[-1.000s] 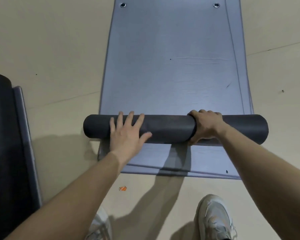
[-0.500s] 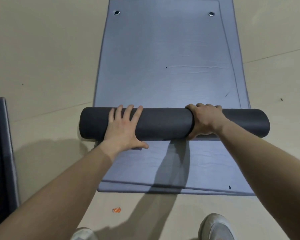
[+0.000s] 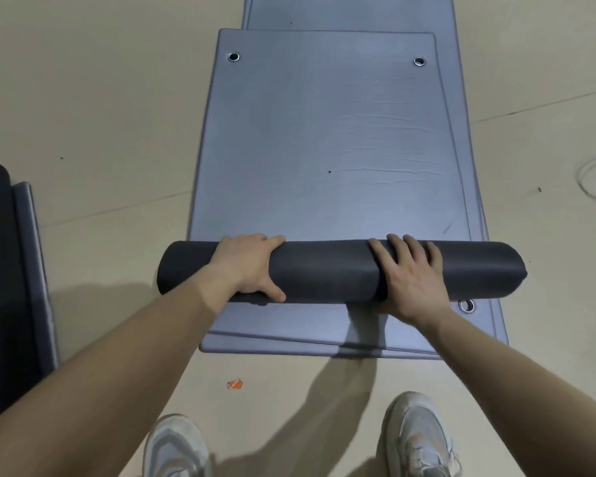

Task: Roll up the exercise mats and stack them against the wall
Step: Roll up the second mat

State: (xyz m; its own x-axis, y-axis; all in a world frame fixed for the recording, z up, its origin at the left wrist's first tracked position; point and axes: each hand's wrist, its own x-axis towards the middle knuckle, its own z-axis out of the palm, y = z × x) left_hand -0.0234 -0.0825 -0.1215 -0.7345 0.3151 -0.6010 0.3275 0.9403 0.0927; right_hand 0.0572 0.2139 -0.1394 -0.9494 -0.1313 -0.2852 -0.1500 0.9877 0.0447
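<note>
The dark roll [image 3: 324,271] lies across in front of me, long axis nine to three o'clock. My left hand [image 3: 248,266] wraps it; my right hand [image 3: 410,280] presses down, fingers straight. The flat mat [image 3: 324,132] stretches toward twelve, so I'd push there.

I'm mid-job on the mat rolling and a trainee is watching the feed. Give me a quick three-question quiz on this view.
1. True or false: the right hand lies on the roll with straight fingers.
2. Which hand grips the roll with its fingers curled over the far side? A) left hand B) right hand C) neither
3. How many metal eyelets show at the far end of the top mat?

Key: 1 true; 2 A; 3 two.
</note>
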